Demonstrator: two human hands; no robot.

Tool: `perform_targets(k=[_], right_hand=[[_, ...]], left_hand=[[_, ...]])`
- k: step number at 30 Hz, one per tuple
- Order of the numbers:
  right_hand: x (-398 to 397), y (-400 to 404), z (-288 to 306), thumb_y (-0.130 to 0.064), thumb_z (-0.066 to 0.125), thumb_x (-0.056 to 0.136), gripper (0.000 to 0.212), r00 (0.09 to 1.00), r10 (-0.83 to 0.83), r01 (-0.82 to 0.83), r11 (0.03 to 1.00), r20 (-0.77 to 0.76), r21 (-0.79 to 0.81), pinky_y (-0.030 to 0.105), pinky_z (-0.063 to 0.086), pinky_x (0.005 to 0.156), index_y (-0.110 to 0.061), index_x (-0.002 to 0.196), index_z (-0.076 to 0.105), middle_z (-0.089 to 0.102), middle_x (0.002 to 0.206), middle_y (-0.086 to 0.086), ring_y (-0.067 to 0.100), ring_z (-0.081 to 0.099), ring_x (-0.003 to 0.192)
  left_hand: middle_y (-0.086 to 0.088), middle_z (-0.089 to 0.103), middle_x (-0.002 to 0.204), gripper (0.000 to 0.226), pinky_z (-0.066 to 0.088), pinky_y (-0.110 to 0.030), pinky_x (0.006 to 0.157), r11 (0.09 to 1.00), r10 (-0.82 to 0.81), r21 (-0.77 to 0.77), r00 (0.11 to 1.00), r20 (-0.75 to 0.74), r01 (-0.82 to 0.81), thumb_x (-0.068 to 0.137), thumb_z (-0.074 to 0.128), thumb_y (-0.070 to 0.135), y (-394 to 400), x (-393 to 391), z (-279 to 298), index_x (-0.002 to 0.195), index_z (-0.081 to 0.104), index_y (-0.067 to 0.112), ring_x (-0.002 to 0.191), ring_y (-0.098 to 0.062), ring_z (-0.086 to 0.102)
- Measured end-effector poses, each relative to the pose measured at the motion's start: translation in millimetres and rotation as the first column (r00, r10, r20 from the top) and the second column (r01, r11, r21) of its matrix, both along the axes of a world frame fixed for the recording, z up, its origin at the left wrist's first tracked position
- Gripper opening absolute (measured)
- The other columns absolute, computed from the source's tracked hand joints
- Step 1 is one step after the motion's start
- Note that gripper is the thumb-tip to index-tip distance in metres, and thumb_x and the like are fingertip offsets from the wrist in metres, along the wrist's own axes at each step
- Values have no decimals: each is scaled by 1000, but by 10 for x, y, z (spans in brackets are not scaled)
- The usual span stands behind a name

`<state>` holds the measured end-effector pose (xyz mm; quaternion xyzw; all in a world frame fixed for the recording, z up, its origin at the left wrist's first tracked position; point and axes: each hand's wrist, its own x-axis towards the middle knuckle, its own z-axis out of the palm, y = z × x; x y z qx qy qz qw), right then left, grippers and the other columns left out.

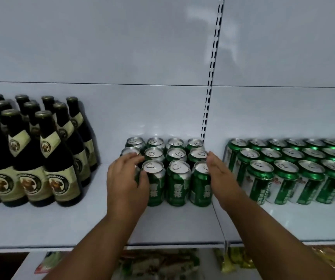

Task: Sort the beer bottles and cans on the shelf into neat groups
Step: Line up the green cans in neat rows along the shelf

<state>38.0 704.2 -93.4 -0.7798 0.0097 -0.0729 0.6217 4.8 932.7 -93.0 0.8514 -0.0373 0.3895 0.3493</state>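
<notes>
Three groups stand on the white shelf (182, 223): dark beer bottles (41, 154) far at my 9 o'clock, a long block of green-and-white cans (296, 174) at my 3 o'clock, and between them the small block of green cans (172, 164), straight at my 12 o'clock. This small block is four cans wide and three rows deep, all cans upright, and it sits between my two hands. My left hand (127, 178) lies on the 9 o'clock side, fingers curled around the front-left can, which it mostly hides. My right hand (220, 178) is flat and straight, palm against the 3 o'clock side, touching the front-right can (201, 184). Both hands are equally near. I judge the block needs a squeeze from both sides to close its columns, with equal pressure so no can tips.
</notes>
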Motion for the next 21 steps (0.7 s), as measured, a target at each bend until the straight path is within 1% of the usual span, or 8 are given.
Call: perform_targets(k=[3,6,9,11,13,15,17,21], right_hand=[[60,20,7,-63,43,94,44,999,-19,27,987,-51,159,49,42,106,-37,124,61,64,128,-9,15,56,122],[155,-18,42,-56,41,98,52,994,-42,73,945,-103,319,44,37,110,-25,139,51,57,139,-2,15,53,122],[219,-9,100,-61,32,97,66,987,89,-14,876,-134,482,35,46,90,-20,148,36,53,142,-3,18,55,122],[272,-12,97,-69,32,91,80,974,166,-52,825,-154,563,39,49,89,-17,152,31,53,144,4,23,56,125],[306,-22,96,-73,31,88,83,964,218,-94,813,-151,574,44,47,97,-17,149,37,60,137,8,27,59,123],[336,-52,103,-74,29,86,85,957,256,-139,814,-135,565,48,41,106,-14,143,45,61,134,12,31,58,124],[390,-90,121,-75,29,85,86,949,294,-180,802,-115,570,50,37,109,-12,141,47,61,133,13,31,58,124],[487,-61,199,-71,25,91,76,950,284,-171,819,-128,547,47,44,102,-14,132,52,65,128,13,30,62,118]], left_hand=[[0,58,126,30,37,-28,107,993,-110,-39,989,102,114,88,59,12,171,33,-50,116,66,15,121,-14,49],[10,52,128,26,32,-14,101,928,-119,-347,991,59,132,97,55,18,366,60,32,120,58,30,120,-2,46],[11,53,135,33,33,-24,101,612,-327,-785,935,-137,99,100,49,38,592,356,-30,133,54,33,126,-5,47],[11,53,141,47,33,-32,106,403,-482,-913,861,-160,56,96,47,54,664,514,-93,138,53,33,132,-11,47],[3,62,134,49,42,-39,102,232,-647,-968,758,-81,95,98,40,56,618,556,-139,137,55,30,122,-19,58],[-3,67,127,49,46,-46,103,206,-712,-972,699,-67,117,99,37,56,565,535,-141,135,57,30,118,-26,63],[-4,64,132,51,42,-49,107,181,-708,-975,705,-39,128,97,39,56,585,554,-140,138,54,30,121,-28,60],[0,71,121,43,49,-43,95,186,-709,-976,703,-56,110,96,43,57,587,600,-45,125,64,34,107,-22,68]])
